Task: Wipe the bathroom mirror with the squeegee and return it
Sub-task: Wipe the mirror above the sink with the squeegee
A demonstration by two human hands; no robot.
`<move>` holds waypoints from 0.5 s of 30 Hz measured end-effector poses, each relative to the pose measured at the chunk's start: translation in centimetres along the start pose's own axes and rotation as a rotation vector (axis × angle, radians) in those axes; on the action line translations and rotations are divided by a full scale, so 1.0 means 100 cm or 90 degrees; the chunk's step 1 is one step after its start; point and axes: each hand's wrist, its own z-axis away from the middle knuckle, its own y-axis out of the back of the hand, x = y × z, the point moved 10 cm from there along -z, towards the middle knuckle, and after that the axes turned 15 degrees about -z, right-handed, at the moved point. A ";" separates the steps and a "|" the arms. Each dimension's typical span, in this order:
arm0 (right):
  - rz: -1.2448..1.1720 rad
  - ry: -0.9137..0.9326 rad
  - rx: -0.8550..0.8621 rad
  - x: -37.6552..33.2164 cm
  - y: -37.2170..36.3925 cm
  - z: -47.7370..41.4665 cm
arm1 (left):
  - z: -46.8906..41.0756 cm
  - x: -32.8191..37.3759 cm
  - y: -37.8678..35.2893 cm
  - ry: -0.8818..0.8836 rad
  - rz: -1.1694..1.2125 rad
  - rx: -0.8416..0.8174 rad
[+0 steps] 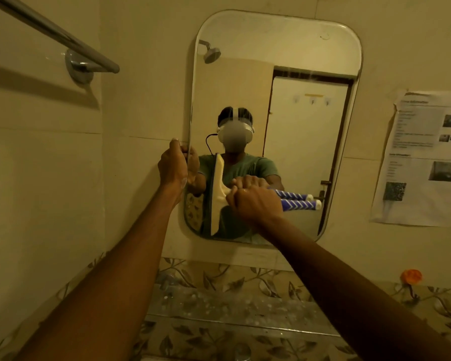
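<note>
A tall mirror [297, 121] with rounded corners hangs on the beige wall. My right hand [255, 201] grips the squeegee [218, 194] by its blue-and-white patterned handle. Its cream head stands vertical, blade pressed against the lower left part of the glass. The handle end sticks out to the right of my fist and is doubled by its reflection. My left hand [173, 166] clasps the mirror's left edge at mid height, fingers wrapped around the rim. The mirror reflects a person in a green shirt, a shower head and a white door.
A metal towel bar [71, 41] juts from the wall at upper left. Printed paper sheets [425, 157] are stuck to the wall right of the mirror. Below runs a glass shelf [219, 308] over leaf-patterned tiles, with an orange hook [410, 277] at right.
</note>
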 end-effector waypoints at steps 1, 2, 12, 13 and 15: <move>-0.002 -0.001 0.000 0.004 0.005 -0.006 | 0.000 0.000 0.000 -0.002 -0.004 -0.004; -0.014 -0.002 -0.007 0.015 0.011 -0.006 | -0.001 0.000 -0.001 -0.006 -0.004 -0.008; 0.035 -0.084 -0.018 0.100 0.065 0.037 | 0.000 0.004 -0.002 0.005 -0.021 -0.014; 0.017 -0.067 -0.016 0.088 0.061 0.030 | 0.000 0.006 -0.001 0.005 -0.034 -0.016; -0.021 -0.033 -0.022 0.054 0.045 0.009 | -0.003 0.007 -0.001 0.007 -0.050 -0.027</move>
